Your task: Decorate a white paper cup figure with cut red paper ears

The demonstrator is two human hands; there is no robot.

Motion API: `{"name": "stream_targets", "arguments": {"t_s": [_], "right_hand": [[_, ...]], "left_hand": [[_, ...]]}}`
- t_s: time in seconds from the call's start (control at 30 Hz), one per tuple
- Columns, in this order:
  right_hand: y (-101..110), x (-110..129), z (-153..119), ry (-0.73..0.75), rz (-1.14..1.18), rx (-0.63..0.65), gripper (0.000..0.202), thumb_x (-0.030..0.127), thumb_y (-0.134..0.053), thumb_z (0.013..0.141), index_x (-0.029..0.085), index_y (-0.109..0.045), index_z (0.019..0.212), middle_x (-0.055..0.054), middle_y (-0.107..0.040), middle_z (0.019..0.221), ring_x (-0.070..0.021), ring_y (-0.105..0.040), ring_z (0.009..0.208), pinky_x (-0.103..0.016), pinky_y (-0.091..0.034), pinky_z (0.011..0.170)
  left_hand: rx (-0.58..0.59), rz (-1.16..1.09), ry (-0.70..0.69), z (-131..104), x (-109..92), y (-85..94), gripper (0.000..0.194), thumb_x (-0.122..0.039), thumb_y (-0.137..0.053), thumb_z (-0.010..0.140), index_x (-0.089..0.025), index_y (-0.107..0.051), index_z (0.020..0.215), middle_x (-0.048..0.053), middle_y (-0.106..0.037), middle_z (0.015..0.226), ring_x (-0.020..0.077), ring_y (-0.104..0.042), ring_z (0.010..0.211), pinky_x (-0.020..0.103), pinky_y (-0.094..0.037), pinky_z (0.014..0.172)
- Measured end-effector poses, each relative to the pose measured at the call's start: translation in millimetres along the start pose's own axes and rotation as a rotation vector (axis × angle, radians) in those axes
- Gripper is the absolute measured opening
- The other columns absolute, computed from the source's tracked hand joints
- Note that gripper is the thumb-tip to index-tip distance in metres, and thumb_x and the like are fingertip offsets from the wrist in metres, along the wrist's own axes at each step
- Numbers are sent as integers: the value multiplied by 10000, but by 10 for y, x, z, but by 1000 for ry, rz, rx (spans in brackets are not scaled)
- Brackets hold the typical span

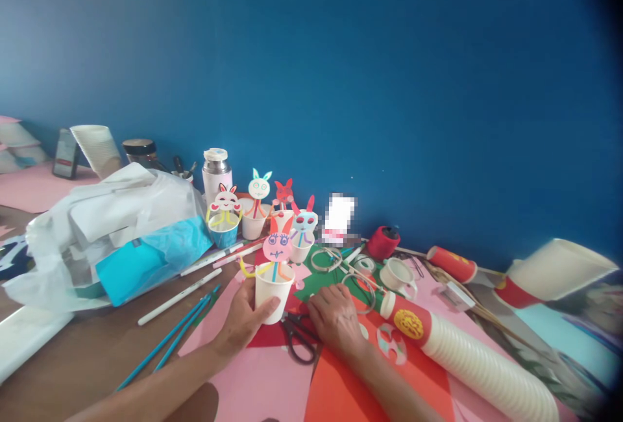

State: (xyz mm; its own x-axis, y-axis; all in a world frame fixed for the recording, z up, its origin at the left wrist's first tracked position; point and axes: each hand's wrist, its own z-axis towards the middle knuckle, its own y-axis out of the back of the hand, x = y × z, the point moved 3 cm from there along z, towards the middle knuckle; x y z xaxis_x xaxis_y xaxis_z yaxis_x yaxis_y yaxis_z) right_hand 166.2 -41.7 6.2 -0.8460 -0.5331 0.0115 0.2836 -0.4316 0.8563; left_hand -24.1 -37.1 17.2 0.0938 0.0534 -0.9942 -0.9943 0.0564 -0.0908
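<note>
My left hand (247,313) is wrapped round a white paper cup (270,295), thumb across its front. A pink paper rabbit head (277,247) with orange ears rises from this cup, with a yellow curved arm at its left. My right hand (335,315) lies palm down on the coloured paper, its fingers bent; whether anything is beneath them is hidden. Black-handled scissors (299,341) lie between my hands. Behind the held cup stand several finished rabbit cups, among them a blue one (224,232) and a white one with a green-eared head (259,187).
A plastic bag (160,204) of paper fills the left, near blue sticks (182,324) and white pens. A long stack of paper cups (487,360) lies at right. Red thread (383,241), a tape roll and wire loops lie behind my right hand. A blue wall (413,97) closes the back.
</note>
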Motion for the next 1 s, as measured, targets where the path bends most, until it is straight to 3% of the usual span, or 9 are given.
{"name": "stream_targets", "arguments": {"t_s": [0.47, 1.0], "right_hand": [[5, 1, 12, 8, 0, 15, 260, 182, -418, 868, 177, -512, 625, -16, -484, 627, -150, -405, 642, -315, -259, 671], [18, 6, 11, 2, 2, 4, 268, 188, -408, 873, 176, -515, 628, -18, -482, 629, -150, -403, 649, -316, -265, 688]], "left_hand": [[-20, 29, -27, 33, 20, 17, 488, -340, -673, 632, -109, -503, 1027, 127, -637, 986, 255, -601, 890, 332, -492, 723], [36, 7, -1, 26, 36, 4, 504, -351, -657, 656, -105, -470, 1054, 142, -617, 1007, 256, -595, 887, 341, -495, 710]]}}
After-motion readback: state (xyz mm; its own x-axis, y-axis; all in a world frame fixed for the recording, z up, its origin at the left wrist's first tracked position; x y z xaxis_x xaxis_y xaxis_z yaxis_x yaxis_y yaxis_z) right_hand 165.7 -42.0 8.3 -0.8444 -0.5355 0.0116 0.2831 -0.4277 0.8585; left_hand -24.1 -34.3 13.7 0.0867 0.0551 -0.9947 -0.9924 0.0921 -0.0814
